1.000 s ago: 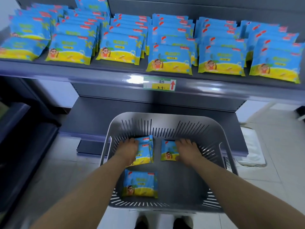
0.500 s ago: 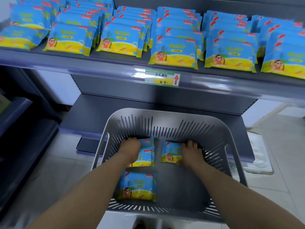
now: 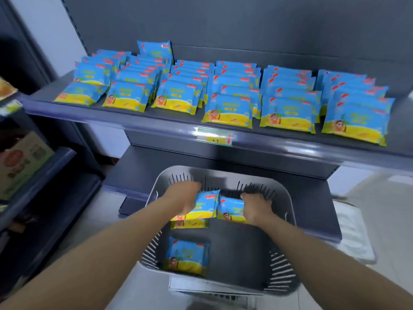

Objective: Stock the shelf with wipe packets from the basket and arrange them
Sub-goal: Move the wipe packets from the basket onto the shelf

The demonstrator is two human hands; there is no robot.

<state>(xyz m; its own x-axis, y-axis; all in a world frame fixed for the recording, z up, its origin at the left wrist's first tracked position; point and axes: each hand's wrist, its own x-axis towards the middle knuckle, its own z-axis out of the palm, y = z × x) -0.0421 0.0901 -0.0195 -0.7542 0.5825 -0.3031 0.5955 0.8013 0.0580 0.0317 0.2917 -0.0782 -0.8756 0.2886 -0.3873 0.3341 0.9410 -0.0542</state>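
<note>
Two wipe packets are in my grip at the basket's (image 3: 282, 268) 12 o'clock end: my left hand (image 3: 182, 199) curls round the left packet (image 3: 206, 203), my right hand (image 3: 257, 208) round the right packet (image 3: 231, 209). I see a third packet (image 3: 190, 223) just beneath and a fourth packet (image 3: 186, 256) toward 7 o'clock. Above, rows of packets (image 3: 223, 97) fill the shelf (image 3: 156, 125).
</note>
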